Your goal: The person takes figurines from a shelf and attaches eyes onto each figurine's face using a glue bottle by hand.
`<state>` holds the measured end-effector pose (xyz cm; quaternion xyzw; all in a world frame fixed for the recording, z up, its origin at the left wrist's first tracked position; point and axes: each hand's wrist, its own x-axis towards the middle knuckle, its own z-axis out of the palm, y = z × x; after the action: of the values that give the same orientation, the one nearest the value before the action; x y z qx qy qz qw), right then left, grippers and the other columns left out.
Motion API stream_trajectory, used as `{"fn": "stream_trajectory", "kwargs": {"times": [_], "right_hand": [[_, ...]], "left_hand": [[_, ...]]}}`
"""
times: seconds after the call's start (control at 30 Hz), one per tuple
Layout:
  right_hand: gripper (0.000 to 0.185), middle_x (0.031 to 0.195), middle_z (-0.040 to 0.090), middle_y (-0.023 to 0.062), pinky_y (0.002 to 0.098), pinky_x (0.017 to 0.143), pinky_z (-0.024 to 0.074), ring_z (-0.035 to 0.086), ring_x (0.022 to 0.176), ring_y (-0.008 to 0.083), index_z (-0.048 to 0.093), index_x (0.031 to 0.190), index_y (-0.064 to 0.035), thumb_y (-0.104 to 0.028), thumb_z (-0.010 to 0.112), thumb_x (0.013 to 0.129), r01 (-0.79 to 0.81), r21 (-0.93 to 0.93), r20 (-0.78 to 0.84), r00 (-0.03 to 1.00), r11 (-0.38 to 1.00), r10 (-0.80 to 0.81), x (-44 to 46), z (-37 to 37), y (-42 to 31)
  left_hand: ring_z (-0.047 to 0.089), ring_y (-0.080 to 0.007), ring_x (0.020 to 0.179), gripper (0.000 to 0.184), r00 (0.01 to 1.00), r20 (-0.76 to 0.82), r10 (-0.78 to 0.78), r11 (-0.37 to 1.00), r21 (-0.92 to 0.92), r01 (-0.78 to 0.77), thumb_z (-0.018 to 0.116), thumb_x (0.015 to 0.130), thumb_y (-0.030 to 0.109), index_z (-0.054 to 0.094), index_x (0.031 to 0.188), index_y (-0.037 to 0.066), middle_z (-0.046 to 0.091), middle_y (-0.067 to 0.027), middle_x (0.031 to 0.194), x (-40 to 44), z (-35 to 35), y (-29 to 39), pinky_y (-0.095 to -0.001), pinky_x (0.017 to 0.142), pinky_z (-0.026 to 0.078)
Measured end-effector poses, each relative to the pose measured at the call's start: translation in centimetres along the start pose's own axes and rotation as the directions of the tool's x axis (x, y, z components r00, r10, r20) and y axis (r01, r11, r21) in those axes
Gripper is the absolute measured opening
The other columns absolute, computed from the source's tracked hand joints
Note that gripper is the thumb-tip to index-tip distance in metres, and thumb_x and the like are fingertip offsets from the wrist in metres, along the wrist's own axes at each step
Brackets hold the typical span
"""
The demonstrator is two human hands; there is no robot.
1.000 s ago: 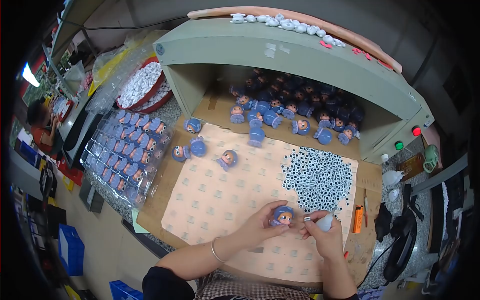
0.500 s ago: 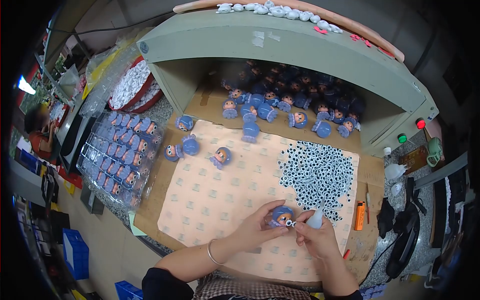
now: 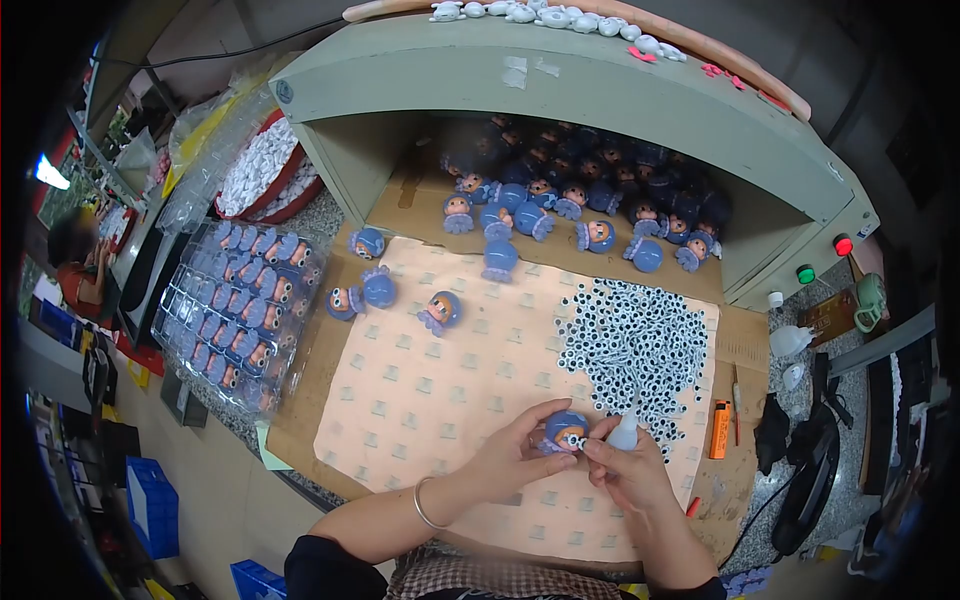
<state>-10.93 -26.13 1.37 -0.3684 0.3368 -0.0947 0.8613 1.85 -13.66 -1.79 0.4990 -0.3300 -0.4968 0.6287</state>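
My left hand (image 3: pixel 520 450) is closed around a small purple doll figure (image 3: pixel 566 424), its face turned toward my right hand. With thumb and fingertips, my right hand (image 3: pixel 628 475) pinches a small black-and-white eye piece (image 3: pixel 573 440) against the doll's face. Tucked in the same hand is a translucent squeeze bottle (image 3: pixel 624 434), its thin nozzle pointing up. Just beyond the bottle lies a heap of eye pieces (image 3: pixel 640 345) on the peach-coloured mat (image 3: pixel 450 400).
Several matching dolls (image 3: pixel 440 312) lie at the mat's left and inside the green-grey booth (image 3: pixel 560 85). A clear tray (image 3: pixel 235 310) of dolls stands left, below red baskets (image 3: pixel 275 195) of white parts. An orange lighter (image 3: pixel 719 430) lies right. Another person (image 3: pixel 80 270) sits far left.
My right hand has moved slightly left, bringing the eye piece from beside the doll onto its face. The bottle has shifted left with it. My left hand stays nearly still.
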Motion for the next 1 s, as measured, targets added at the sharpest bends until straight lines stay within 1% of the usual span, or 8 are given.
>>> {"fn": "stream_trajectory", "kwargs": {"times": [0.1,0.2,0.57,0.7,0.8,0.9,1.0], "right_hand": [[0.013,0.066,0.052,0.0044,0.0241,0.043,0.0410,0.050,0.049,0.0107,0.052,0.082,-0.0017,-0.001,0.062,0.075,0.014,-0.039,-0.012,1.000,0.999,-0.015,-0.1,0.3,-0.1],[0.013,0.066,0.052,0.0044,0.0241,0.043,0.0409,0.050,0.049,0.0110,0.052,0.082,-0.0014,-0.001,0.062,0.075,0.030,-0.076,-0.012,0.999,0.997,-0.031,-0.1,0.3,0.1],[0.013,0.066,0.053,0.0056,0.0236,0.043,0.0409,0.050,0.048,0.0112,0.051,0.081,-0.0017,0.000,0.062,0.074,0.016,-0.055,-0.049,0.999,0.998,-0.018,0.1,0.2,0.1],[0.013,0.066,0.054,0.0052,0.0236,0.043,0.0421,0.051,0.048,0.0110,0.050,0.082,-0.0022,0.000,0.062,0.075,0.054,-0.151,-0.051,0.997,0.987,-0.062,0.1,0.4,0.3],[0.015,0.068,0.054,0.0049,0.0242,0.043,0.0436,0.052,0.049,0.0112,0.050,0.084,-0.0029,0.001,0.061,0.075,0.100,-0.239,-0.046,0.992,0.966,-0.114,0.1,0.5,0.8],[0.015,0.068,0.054,0.0052,0.0244,0.043,0.0442,0.052,0.049,0.0112,0.049,0.084,-0.0019,0.002,0.060,0.075,0.131,-0.282,-0.051,0.987,0.950,-0.151,0.0,0.8,0.9],[0.015,0.068,0.054,0.0051,0.0235,0.044,0.0443,0.052,0.050,0.0106,0.049,0.084,-0.0014,0.000,0.061,0.075,0.141,-0.327,-0.075,0.982,0.935,-0.174,-0.4,1.4,0.7]], "left_hand": [[0.047,-0.0164,0.105,0.061,1.000,0.004,-0.006,1.000,0.008,0.006,0.061,0.079,0.006,0.027,0.130,0.005,0.043,-0.0100,0.117,0.0,0.0,0.0,-0.0275,0.085,0.044],[0.045,-0.0155,0.108,0.059,0.999,-0.024,-0.027,0.999,0.032,0.028,0.058,0.078,-0.003,0.031,0.129,0.006,0.044,-0.0084,0.121,-0.1,0.1,0.4,-0.0279,0.086,0.043],[0.046,-0.0147,0.107,0.061,0.999,-0.018,-0.038,0.999,0.037,0.038,0.060,0.078,0.000,0.030,0.131,0.006,0.045,-0.0088,0.121,0.0,0.3,1.1,-0.0268,0.084,0.044],[0.045,-0.0151,0.109,0.060,1.000,-0.020,-0.008,0.995,0.099,0.010,0.058,0.079,-0.001,0.029,0.131,0.005,0.044,-0.0095,0.122,0.0,0.2,1.0,-0.0271,0.084,0.044],[0.043,-0.0157,0.111,0.059,0.999,0.015,0.042,0.998,0.040,-0.042,0.055,0.080,-0.002,0.028,0.131,0.005,0.043,-0.0096,0.123,0.1,0.1,0.6,-0.0273,0.085,0.043],[0.042,-0.0182,0.112,0.057,0.998,0.069,0.007,0.998,-0.059,-0.002,0.054,0.081,0.001,0.026,0.130,0.005,0.038,-0.0097,0.125,0.2,-0.1,0.4,-0.0297,0.091,0.041],[0.043,-0.0179,0.110,0.054,0.994,0.086,-0.062,0.996,0.074,0.055,0.053,0.081,0.002,0.028,0.129,0.004,0.039,-0.0094,0.124,0.6,-0.2,1.5,-0.0291,0.090,0.042]]}}
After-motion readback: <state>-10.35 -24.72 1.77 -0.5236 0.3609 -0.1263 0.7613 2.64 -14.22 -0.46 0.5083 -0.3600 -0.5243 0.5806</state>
